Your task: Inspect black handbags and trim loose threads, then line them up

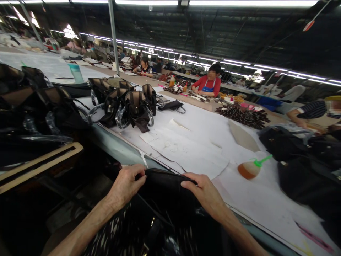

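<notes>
A black bag [170,193] is held up at the near edge of the table, its upper rim stretched between my two hands. My left hand [129,183] pinches the rim at its left end, thumb against fingers. At the other end, my right hand [201,188] grips the same rim between thumb and fingers. The lower part of the bag is dark and blends into my patterned clothing, so its shape there is hard to make out. A bit of gold-coloured metal shows low on the bag.
Finished-looking black bags [135,106] with plastic-wrapped handles stand at the left. A bottle of amber liquid [249,170] with a green spout lies on the white table [191,142]. More black bags [301,181] lie right, near a pink tool [315,238]. Several people work across the table.
</notes>
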`<state>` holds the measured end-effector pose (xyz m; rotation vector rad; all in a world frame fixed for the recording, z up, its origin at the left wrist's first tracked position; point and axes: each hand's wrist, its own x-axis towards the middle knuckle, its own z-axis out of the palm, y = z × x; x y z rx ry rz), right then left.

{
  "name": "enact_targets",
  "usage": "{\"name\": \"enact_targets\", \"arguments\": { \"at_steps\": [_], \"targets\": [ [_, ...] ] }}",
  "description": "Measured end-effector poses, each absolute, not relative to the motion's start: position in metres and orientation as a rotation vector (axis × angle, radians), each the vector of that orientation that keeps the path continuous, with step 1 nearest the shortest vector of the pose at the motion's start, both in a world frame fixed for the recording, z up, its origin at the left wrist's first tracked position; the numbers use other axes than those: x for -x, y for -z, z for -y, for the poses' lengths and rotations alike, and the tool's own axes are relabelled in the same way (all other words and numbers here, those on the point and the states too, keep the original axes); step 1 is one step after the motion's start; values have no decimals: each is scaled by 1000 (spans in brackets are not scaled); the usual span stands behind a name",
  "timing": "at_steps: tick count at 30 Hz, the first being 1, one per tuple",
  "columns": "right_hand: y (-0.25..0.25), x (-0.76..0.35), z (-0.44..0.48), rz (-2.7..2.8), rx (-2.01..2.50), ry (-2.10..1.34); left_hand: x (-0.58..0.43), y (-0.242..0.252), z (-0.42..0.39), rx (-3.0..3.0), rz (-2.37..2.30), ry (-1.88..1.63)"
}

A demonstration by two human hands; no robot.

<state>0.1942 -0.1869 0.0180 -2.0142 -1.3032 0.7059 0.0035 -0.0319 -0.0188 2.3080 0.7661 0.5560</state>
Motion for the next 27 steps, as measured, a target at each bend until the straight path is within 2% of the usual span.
{"name": "enact_targets", "arguments": {
  "at_steps": [16,27],
  "targets": [
    [-5,-201,195,1340,2077,-531,-1,20,31,-2330,-774,-573],
    [-7,-196,191,1382,2148,-468,-7,8,34,-2592,-824,-368]
  ]
}}
